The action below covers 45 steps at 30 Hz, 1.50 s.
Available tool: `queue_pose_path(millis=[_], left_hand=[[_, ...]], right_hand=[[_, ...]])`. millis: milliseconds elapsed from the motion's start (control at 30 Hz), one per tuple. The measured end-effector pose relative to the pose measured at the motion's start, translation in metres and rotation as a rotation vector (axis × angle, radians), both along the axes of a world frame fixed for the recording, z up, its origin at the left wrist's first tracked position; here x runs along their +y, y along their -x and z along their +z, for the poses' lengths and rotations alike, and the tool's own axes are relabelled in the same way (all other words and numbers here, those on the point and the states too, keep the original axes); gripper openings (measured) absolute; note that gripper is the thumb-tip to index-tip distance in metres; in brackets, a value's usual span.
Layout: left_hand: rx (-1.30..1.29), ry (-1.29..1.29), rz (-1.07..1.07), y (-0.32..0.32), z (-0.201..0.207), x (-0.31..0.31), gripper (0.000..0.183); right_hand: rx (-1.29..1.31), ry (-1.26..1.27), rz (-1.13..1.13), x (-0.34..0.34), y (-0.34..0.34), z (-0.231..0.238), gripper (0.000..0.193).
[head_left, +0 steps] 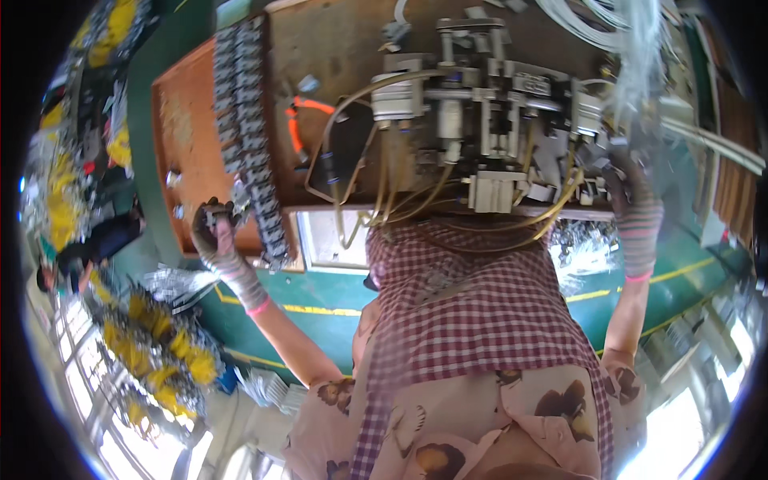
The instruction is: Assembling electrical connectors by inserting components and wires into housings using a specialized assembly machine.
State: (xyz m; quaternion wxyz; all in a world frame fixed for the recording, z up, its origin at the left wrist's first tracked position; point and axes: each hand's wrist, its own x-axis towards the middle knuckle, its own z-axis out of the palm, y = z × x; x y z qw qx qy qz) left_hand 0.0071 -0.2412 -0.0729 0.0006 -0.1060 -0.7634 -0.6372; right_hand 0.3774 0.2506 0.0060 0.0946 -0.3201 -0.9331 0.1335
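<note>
Two grips, neither state discernible to me — left hand (214, 230) beside stacked grey parts (254, 152), right hand (630, 178) near pale cables (642, 68) — whose loose slack could snag it.

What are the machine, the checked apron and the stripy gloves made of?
The machine looks mostly like metal: hard, silvery-grey blocks with shiny edges. The apron seems to be matt woven cloth, since it drapes softly. The gloves look knitted, fitting snugly; their dark ends may be coated or just dirty.
</note>
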Motion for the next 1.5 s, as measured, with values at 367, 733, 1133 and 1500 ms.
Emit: queue_pose_path(millis=[367,733,1133,1500], left_hand=[[-0.508,-0.138,-0.981,-0.12,0.04,0.286,0.069],[-0.641,-0.149,-1.074,-0.14,0.022,0.293,0.096],[-0.326,-0.122,-1.015,-0.149,0.038,0.3,0.105],[0.223,0.137,-1.036,-0.137,0.027,0.294,0.102]], right_hand=[[0.37,0.397,0.427,-0.047,0.079,0.01,0.031],[0.525,0.549,0.241,-0.055,0.083,-0.01,0.044],[0.611,0.577,0.241,-0.053,0.087,-0.018,0.047],[0.704,0.659,0.331,-0.046,0.092,-0.032,0.046]])
